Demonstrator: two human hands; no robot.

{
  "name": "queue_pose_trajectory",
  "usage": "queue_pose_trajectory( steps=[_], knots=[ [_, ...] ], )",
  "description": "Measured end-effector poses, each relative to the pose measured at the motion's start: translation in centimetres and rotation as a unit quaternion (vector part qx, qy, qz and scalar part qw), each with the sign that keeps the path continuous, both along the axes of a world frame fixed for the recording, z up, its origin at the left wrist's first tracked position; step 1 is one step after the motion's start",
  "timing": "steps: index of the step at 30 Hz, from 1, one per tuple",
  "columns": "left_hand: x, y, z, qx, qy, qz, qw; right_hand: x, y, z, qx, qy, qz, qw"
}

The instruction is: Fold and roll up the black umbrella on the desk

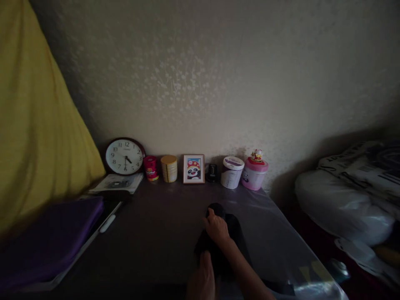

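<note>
A dark, soft black cloth (239,237), which looks like a garment, lies bunched on the table in front of me. Its exact kind is hard to make out in the dim light. My right hand (218,227) reaches over it from the right, with bent fingers closed on its far, rounded end. Nearer to me, my left hand (203,277) is at the cloth's near left edge. It is seen from the side and blurred, so its fingers do not show clearly.
Along the wall stand a round clock (125,156), a red tub (151,168), a yellow-lidded canister (169,168), a panda picture frame (193,168), a small black object (212,173), a white tub (232,172) and a pink tub (254,174). Purple cloth (56,237) lies left; bags (340,204) sit right.
</note>
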State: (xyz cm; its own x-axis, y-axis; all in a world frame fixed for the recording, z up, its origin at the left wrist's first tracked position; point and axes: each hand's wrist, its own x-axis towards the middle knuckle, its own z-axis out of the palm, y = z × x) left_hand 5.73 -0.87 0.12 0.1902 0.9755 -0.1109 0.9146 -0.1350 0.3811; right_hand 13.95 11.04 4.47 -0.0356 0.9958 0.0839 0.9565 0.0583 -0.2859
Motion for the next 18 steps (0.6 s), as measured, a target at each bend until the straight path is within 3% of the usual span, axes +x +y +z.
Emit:
queue_pose_trajectory(
  steps=[3, 6, 10, 14, 18],
  knots=[
    [-0.2, -0.3, 0.2, 0.049, 0.014, 0.003, 0.999, 0.1, -0.1, 0.1, 0.004, -0.001, 0.005, 1.000],
    [-0.3, -0.1, 1.6, 0.085, 0.015, -0.008, 0.996, 0.3, -0.3, 0.4, 0.004, -0.003, 0.019, 1.000],
    [0.1, 0.7, 2.8, 0.052, 0.038, -0.035, 0.997, 0.5, -0.5, 0.9, 0.006, 0.005, 0.063, 0.998],
    [0.5, 1.0, 1.7, 0.004, 0.046, -0.027, 0.999, 0.9, -1.3, 1.3, 0.003, 0.068, 0.114, 0.991],
    [0.7, 1.0, 0.5, -0.017, 0.000, -0.037, 0.999, 1.8, -3.6, 1.1, 0.052, 0.201, 0.195, 0.959]
  ],
)
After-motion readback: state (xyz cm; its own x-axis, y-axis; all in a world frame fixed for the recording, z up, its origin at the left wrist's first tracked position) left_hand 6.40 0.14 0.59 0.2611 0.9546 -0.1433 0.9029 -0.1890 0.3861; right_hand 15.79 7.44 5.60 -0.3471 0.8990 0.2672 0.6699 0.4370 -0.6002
